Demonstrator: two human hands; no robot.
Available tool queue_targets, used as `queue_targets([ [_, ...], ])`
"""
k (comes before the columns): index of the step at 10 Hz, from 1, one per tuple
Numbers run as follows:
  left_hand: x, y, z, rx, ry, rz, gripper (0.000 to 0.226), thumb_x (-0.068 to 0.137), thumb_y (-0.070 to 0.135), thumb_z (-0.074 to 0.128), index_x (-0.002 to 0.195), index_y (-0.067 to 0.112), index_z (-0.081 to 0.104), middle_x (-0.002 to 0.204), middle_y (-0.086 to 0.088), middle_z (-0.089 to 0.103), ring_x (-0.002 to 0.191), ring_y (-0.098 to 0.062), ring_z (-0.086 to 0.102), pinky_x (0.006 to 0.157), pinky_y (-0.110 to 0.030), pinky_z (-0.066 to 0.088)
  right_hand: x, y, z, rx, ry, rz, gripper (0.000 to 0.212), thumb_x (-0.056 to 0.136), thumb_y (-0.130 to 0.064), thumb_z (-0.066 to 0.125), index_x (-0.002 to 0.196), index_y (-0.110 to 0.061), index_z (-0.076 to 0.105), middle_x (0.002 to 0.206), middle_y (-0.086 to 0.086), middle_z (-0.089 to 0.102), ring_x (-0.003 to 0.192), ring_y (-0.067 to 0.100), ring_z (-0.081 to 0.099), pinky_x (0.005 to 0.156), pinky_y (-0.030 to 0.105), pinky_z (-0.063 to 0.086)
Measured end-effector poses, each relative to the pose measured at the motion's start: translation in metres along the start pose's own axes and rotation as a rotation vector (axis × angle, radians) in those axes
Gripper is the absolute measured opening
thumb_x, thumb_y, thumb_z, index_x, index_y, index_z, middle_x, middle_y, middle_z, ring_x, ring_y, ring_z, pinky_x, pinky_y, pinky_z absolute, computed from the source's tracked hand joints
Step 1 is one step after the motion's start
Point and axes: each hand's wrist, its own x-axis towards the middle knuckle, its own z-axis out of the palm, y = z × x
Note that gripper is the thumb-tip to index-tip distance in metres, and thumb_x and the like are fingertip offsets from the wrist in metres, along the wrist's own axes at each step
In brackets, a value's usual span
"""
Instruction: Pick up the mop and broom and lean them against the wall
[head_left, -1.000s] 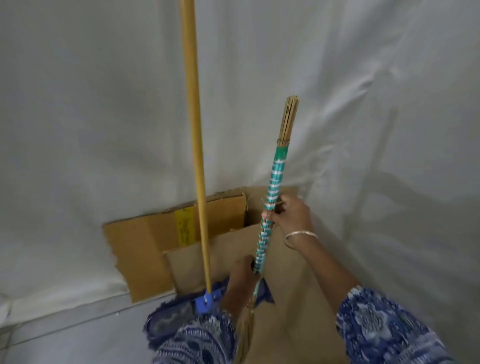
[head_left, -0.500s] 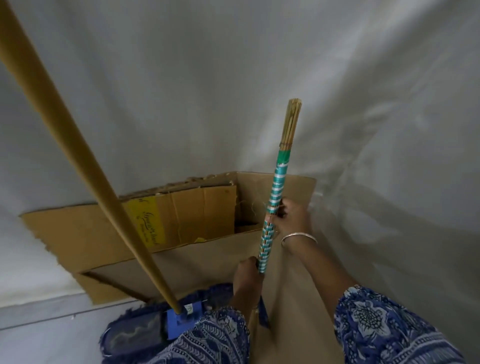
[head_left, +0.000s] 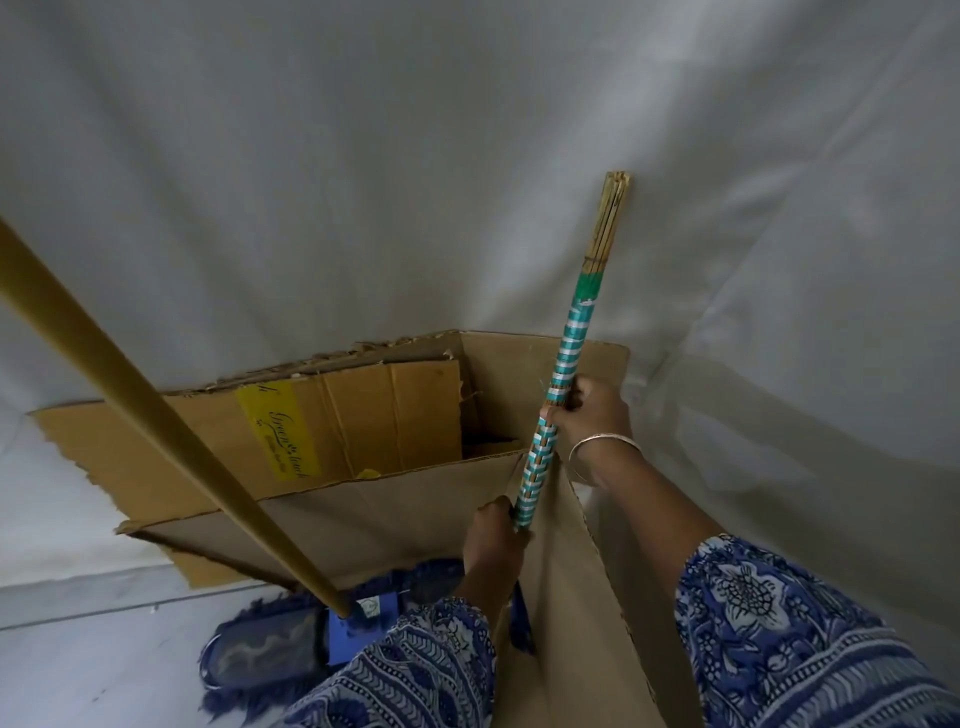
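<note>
The broom (head_left: 571, 338) has a handle wrapped in teal and white bands with bare sticks at its top, which touches the white sheet-covered wall (head_left: 467, 156). My right hand (head_left: 589, 415) grips the handle at mid height and my left hand (head_left: 493, 535) grips it lower down. The broom's bristles are hidden behind my arm. The mop (head_left: 156, 447) has a long yellow wooden pole slanting up to the left, free of both hands. Its blue head (head_left: 291, 654) rests on the floor by my left sleeve.
Flattened brown cardboard (head_left: 363, 415) with a yellow label leans against the wall behind both tools. Another cardboard sheet (head_left: 571, 623) stands in front, under my arms. Pale floor (head_left: 78, 649) shows at the lower left.
The mop pole has tipped from nearly upright to a slant toward the upper left. Both hands have kept their grip on the broom, whose top now rests against the wall.
</note>
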Motion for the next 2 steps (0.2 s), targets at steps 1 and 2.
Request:
queue_targets([
  [1, -0.019, 0.008, -0.014, 0.048, 0.006, 0.027, 0.048, 0.082, 0.025, 0.065, 0.123, 0.010, 0.047, 0.128, -0.011, 0.055, 0.116, -0.026, 0.054, 0.091, -0.039, 0.050, -0.016, -0.014, -0.009, 0.001, 0.043, 0.015, 0.034, 0.078, -0.007, 0.066, 0.111, -0.002, 0.057, 0.116, 0.017, 0.065, 0.105, 0.031, 0.061, 0.077, 0.025, 0.041],
  [2, -0.036, 0.016, -0.034, 0.085, 0.039, 0.074, 0.055, 0.086, 0.030, 0.058, 0.133, 0.013, 0.037, 0.139, -0.007, 0.045, 0.125, -0.026, 0.047, 0.094, -0.041, 0.047, -0.030, -0.034, -0.022, -0.059, 0.171, -0.027, 0.040, 0.081, -0.012, 0.063, 0.118, 0.000, 0.052, 0.123, 0.020, 0.060, 0.113, 0.034, 0.054, 0.078, 0.028, 0.040],
])
